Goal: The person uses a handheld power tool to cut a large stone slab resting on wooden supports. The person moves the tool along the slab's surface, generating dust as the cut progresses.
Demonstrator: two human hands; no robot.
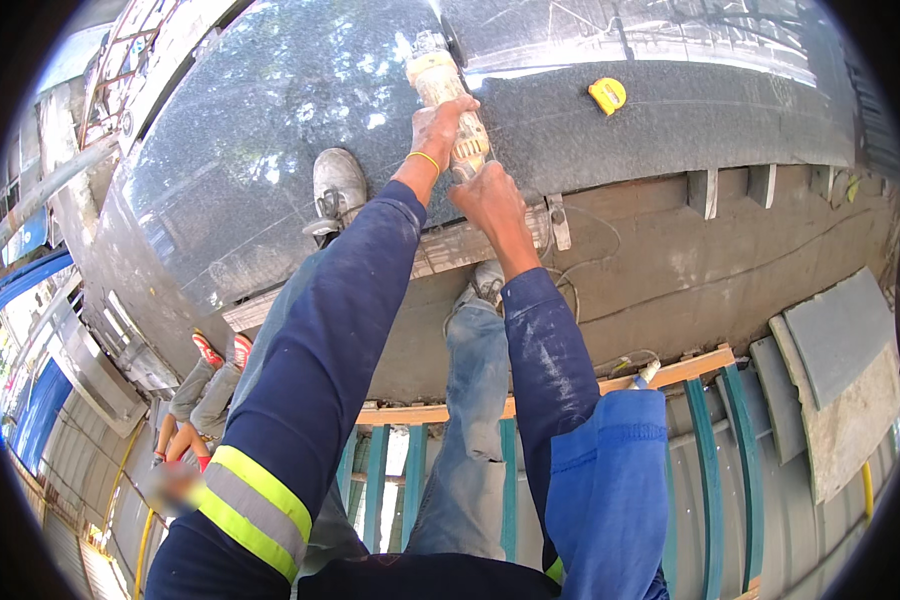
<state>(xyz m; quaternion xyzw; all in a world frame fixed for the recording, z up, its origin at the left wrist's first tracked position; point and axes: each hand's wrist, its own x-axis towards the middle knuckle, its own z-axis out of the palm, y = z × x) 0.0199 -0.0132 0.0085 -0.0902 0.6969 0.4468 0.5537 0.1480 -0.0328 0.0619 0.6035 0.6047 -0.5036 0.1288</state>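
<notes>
Both of my hands grip a dusty, pale yellow angle grinder (467,143) over a large dark, glossy slab (240,160). My left hand (432,135) is closed round the tool's body, a yellow band at the wrist. Lower down, my right hand (494,205) is closed round its rear end. The grinder's dark disc (452,38) is at the slab's surface near the top of the view. A yellow tape measure (607,95) lies to the right. My left shoe (340,185) rests on the slab, left of the tool.
Below the slab is a concrete strip (690,270) with short brackets and a loose cable. A wooden beam (695,365) with teal slats runs beneath me. Grey boards (840,340) lean at the right. A co-worker's legs (205,385) show at the left, beside railings and metal sheets.
</notes>
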